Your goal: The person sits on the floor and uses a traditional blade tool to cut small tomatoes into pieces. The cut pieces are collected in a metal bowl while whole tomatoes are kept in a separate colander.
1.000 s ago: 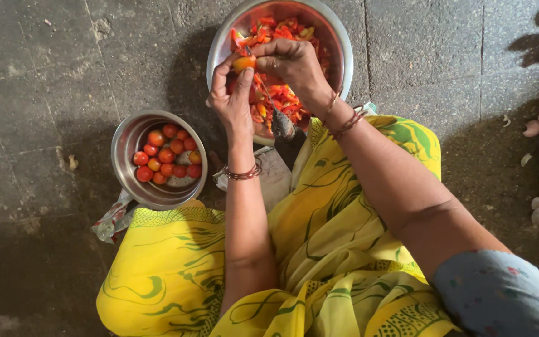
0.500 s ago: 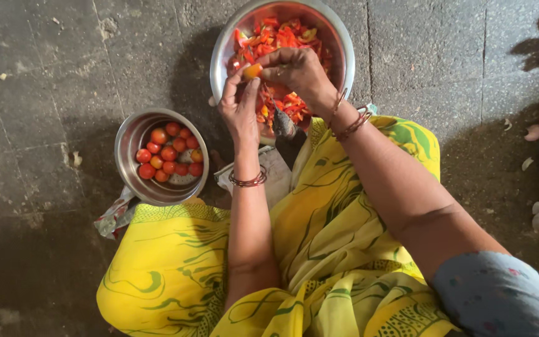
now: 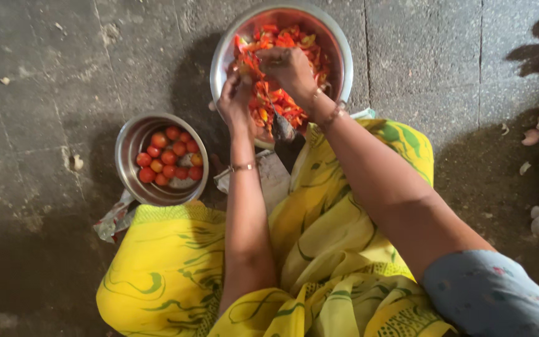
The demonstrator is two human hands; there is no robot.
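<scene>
1. Head view: both hands, left hand and right hand, pinch a tomato piece over the big bowl.
2. A small bowl of whole tomatoes sits on the floor to the left.
3. Before, the hands held an orange tomato higher.

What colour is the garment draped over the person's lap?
Bright yellow garment with green swirls, shown in the head view.

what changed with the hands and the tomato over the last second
The orange tomato held up between both hands is no longer seen whole; the left hand and right hand have sunk closer to the cut pieces in the large bowl. The small bowl of whole tomatoes stayed put.
</scene>
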